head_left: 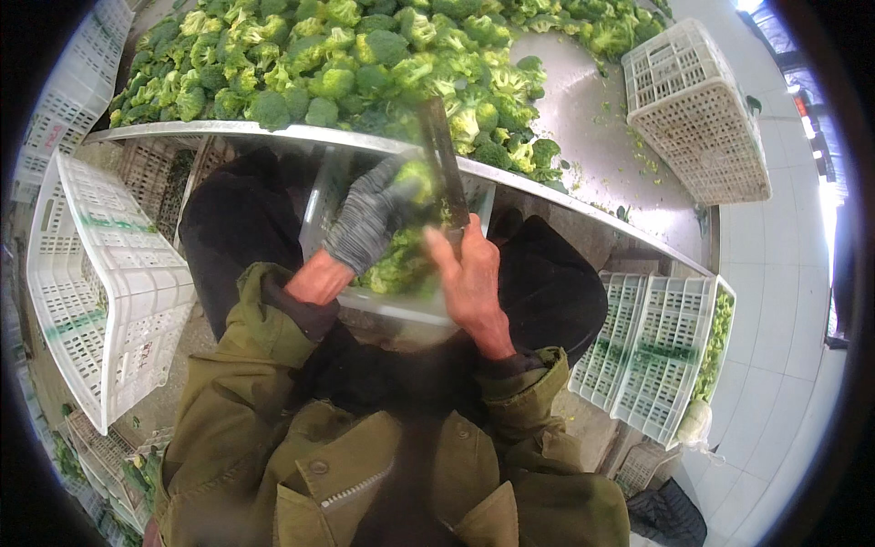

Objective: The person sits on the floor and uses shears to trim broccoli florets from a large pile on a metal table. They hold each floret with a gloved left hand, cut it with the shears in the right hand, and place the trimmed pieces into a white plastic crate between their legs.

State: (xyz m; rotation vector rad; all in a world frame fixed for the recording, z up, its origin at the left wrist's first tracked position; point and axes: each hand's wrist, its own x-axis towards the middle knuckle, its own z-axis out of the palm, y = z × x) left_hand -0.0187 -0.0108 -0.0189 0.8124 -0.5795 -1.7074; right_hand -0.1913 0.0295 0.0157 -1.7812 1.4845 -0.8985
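Observation:
My left hand, in a grey knit glove, is closed round a piece of broccoli, which is blurred by motion. Bare and on the right, my right hand grips a knife by its low end. The broad dark blade points up and away, just beside the held broccoli; whether they touch I cannot tell. Below both hands a white crate stands between my knees with cut broccoli in it. Beyond the blade, a large heap of broccoli covers the metal table.
A pale plastic crate sits tilted on the table's right part. White crates stand on the left. More crates are at my right, one holding green pieces. The table's raised front edge crosses just beyond my hands.

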